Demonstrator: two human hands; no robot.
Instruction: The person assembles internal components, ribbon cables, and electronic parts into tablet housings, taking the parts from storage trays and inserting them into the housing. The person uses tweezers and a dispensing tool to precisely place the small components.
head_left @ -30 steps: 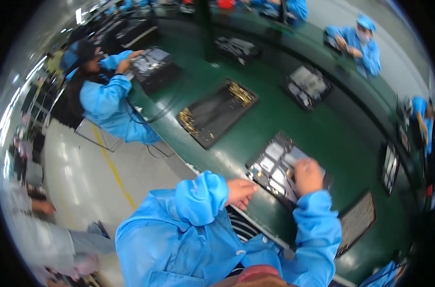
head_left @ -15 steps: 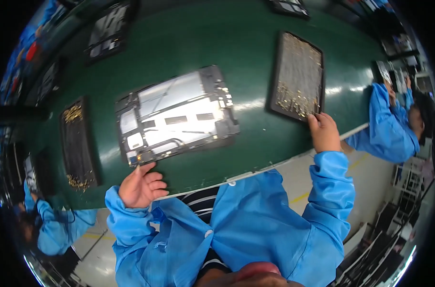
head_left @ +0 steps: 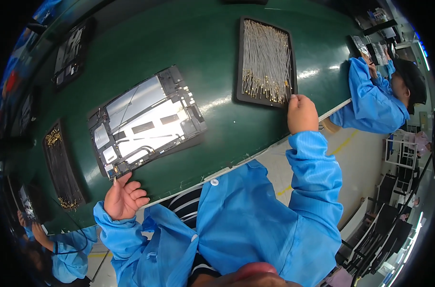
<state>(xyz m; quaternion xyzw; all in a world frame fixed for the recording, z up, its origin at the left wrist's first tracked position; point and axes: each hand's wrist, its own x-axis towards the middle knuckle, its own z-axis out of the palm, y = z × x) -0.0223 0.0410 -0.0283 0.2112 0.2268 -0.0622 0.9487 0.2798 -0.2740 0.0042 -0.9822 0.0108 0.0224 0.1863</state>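
An opened flat electronic device (head_left: 145,125), like a tablet or laptop shell with silver plates, a circuit board and black wires, lies tilted on the green table. My left hand (head_left: 125,198), palm up, is at its near left corner. The thumb and forefinger are apart there, and the other fingers curl loosely. To the right lies a black tray (head_left: 239,71) full of thin grey cables (head_left: 267,60) with gold-coloured ends. My right hand (head_left: 302,114) is closed at the tray's near right corner, thumb over the rim. Its other fingertips are hidden.
Left of the device sits a narrow dark tray (head_left: 64,165) with gold-ended cables. Another opened device (head_left: 70,55) lies at the far left. The green table (head_left: 217,143) ends just before my body. Co-workers in blue sit to the right (head_left: 378,98) and left (head_left: 71,256).
The whole view has turned and shifted, so the table's things sit further left in it. Both hands stay at the same corners of the device and the cable tray.
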